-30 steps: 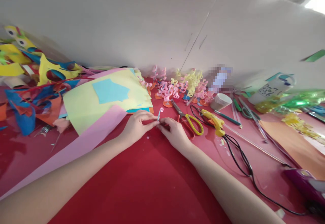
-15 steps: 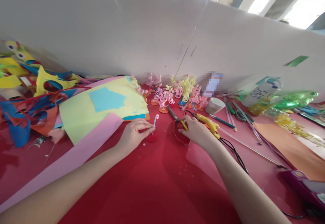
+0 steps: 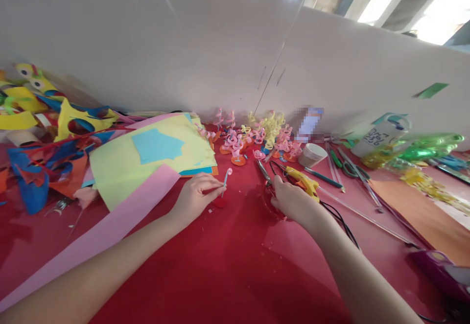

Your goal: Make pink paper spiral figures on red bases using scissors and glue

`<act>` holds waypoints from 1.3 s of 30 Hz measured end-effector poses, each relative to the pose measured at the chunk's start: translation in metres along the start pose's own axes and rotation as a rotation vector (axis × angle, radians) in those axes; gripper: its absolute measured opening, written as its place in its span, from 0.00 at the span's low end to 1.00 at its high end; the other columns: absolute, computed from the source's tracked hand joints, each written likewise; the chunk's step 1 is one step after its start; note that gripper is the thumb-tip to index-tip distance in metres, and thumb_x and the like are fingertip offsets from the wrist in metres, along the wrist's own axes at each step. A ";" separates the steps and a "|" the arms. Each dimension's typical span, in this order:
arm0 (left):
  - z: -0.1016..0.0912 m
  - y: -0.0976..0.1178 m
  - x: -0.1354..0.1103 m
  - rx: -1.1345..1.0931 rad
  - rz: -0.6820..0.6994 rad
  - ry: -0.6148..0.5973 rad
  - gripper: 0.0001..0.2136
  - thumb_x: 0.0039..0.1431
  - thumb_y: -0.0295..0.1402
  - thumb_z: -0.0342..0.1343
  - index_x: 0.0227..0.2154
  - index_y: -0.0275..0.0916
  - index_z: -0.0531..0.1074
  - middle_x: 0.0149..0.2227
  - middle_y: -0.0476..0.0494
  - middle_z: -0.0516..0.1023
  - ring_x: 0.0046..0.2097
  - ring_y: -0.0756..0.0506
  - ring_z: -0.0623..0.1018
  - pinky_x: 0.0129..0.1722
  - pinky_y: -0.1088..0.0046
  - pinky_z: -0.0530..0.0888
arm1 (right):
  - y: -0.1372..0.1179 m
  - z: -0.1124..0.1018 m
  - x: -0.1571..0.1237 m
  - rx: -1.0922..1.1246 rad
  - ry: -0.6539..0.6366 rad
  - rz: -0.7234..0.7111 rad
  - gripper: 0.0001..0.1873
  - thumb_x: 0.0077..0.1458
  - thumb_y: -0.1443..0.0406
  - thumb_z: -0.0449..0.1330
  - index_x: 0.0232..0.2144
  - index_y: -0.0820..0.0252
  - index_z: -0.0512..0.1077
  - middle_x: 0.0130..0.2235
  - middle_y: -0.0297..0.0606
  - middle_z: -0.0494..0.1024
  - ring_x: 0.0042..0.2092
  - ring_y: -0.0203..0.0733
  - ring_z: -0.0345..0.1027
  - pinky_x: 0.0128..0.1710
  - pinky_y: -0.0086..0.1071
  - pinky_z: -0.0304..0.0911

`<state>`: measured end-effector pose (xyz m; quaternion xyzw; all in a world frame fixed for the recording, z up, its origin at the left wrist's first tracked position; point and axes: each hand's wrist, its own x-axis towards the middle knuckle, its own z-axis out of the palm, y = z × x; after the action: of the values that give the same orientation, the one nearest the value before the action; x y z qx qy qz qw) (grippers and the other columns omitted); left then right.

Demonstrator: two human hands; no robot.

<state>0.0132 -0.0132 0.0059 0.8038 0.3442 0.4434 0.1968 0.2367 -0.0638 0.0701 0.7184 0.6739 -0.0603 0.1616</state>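
Note:
My left hand [image 3: 196, 194] is closed, thumb and fingertips pinching a thin light-blue paper stem [image 3: 224, 184] with a small pink curl at its top. The stem stands roughly upright over a red disc [image 3: 220, 203], hard to tell from the red table. My right hand [image 3: 292, 197] is closed round the handles of a pair of scissors [image 3: 263, 171], which its fingers mostly hide; the blades point away from me. Under that hand lies a round red dish or ring [image 3: 269, 206]. Behind both hands stand several curled pink and yellow paper pieces [image 3: 235, 143] on small round bases.
Stacked coloured sheets [image 3: 113, 167] and a long pink strip [image 3: 121, 226] lie left. To the right are a yellow glue gun [image 3: 303, 182] with a black cord, a white cup [image 3: 312, 155], a teal pen [image 3: 325, 179], green-handled scissors [image 3: 354, 169] and an orange sheet [image 3: 422, 211].
My right hand has shifted slightly right with the scissors, whose blades now point more directly away. A pink curl shows beyond their tips. My left hand holds the stem almost where it was.

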 end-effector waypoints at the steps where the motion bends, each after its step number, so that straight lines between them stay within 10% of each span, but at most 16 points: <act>1: 0.000 0.000 0.000 0.001 -0.001 -0.001 0.08 0.55 0.37 0.58 0.27 0.41 0.78 0.28 0.46 0.82 0.34 0.45 0.78 0.38 0.65 0.76 | 0.000 -0.001 0.000 -0.002 0.006 -0.008 0.11 0.56 0.74 0.52 0.43 0.71 0.66 0.37 0.53 0.78 0.41 0.50 0.75 0.31 0.30 0.61; 12: -0.001 0.003 -0.001 -0.003 -0.008 -0.001 0.10 0.56 0.40 0.57 0.26 0.42 0.78 0.29 0.46 0.82 0.35 0.45 0.78 0.39 0.66 0.76 | 0.004 -0.004 -0.001 0.017 -0.015 0.043 0.13 0.57 0.68 0.55 0.44 0.71 0.68 0.39 0.54 0.78 0.42 0.54 0.74 0.31 0.33 0.60; 19: -0.002 0.006 0.000 -0.019 -0.032 0.000 0.10 0.56 0.39 0.56 0.26 0.43 0.78 0.28 0.46 0.81 0.34 0.45 0.78 0.37 0.66 0.76 | 0.013 -0.014 0.048 0.272 0.557 -0.070 0.11 0.60 0.66 0.51 0.42 0.57 0.71 0.42 0.40 0.76 0.43 0.43 0.71 0.38 0.30 0.60; 24: -0.002 0.003 0.000 -0.014 -0.005 0.005 0.09 0.56 0.38 0.57 0.26 0.41 0.78 0.28 0.46 0.81 0.33 0.45 0.78 0.37 0.66 0.76 | 0.012 -0.011 0.095 0.377 0.517 -0.208 0.09 0.56 0.67 0.57 0.40 0.57 0.74 0.43 0.38 0.77 0.47 0.42 0.67 0.44 0.30 0.60; 39: 0.001 -0.004 -0.002 -0.006 0.048 0.025 0.07 0.55 0.35 0.59 0.26 0.40 0.78 0.27 0.46 0.81 0.33 0.47 0.78 0.37 0.68 0.76 | 0.022 0.000 0.147 0.559 0.393 0.177 0.12 0.44 0.69 0.62 0.35 0.65 0.77 0.29 0.40 0.80 0.33 0.42 0.74 0.29 0.25 0.63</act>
<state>0.0118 -0.0124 0.0019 0.8057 0.3257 0.4592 0.1842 0.2705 0.0752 0.0283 0.7882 0.5849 -0.0887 -0.1695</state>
